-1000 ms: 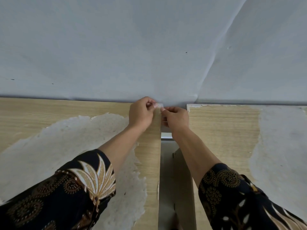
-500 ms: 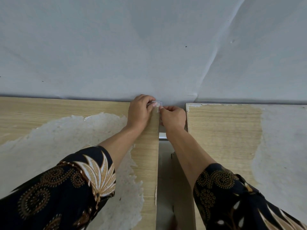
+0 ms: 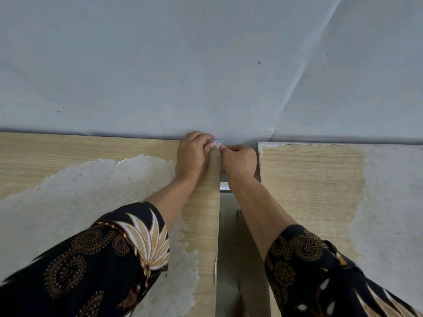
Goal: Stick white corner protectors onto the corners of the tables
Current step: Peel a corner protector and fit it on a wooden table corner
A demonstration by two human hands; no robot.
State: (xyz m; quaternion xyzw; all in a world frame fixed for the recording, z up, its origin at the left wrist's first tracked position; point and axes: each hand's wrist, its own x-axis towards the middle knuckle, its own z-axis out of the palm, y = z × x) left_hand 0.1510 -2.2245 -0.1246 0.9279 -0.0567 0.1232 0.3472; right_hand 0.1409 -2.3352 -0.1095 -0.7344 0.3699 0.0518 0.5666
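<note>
View from the head, looking down along two outstretched forearms in dark sleeves (image 3: 96, 259) with a gold pattern. Two pale wooden tabletops stand side by side against a far wall hung with grey-blue sheeting (image 3: 206, 65). The left tabletop (image 3: 68, 147) and the right tabletop (image 3: 309, 175) are parted by a narrow gap (image 3: 229, 248) running from near to far. Ragged patches of white paper residue (image 3: 91, 191) lie on both surfaces.

Both hands meet at the far right corner of the left tabletop, just where it touches the wall. The left hand (image 3: 193, 156) rests on the tabletop with its fingers curled. Its grip pinches a small, pale corner protector (image 3: 217, 143) at the corner. The right hand (image 3: 239, 160) reaches over the gap from the right, fingers also curled, with its grip closed on the same piece from the other side. The protector is tiny and mostly hidden by the fingertips, so its shape and long axis cannot be made out, nor whether it is seated yet.

The piece lies between the two grips, at the far tips of both hands, with neither clearly nearer. The next move probably depends on pressing it down and in against the corner's two edges.

No containers are in view.
</note>
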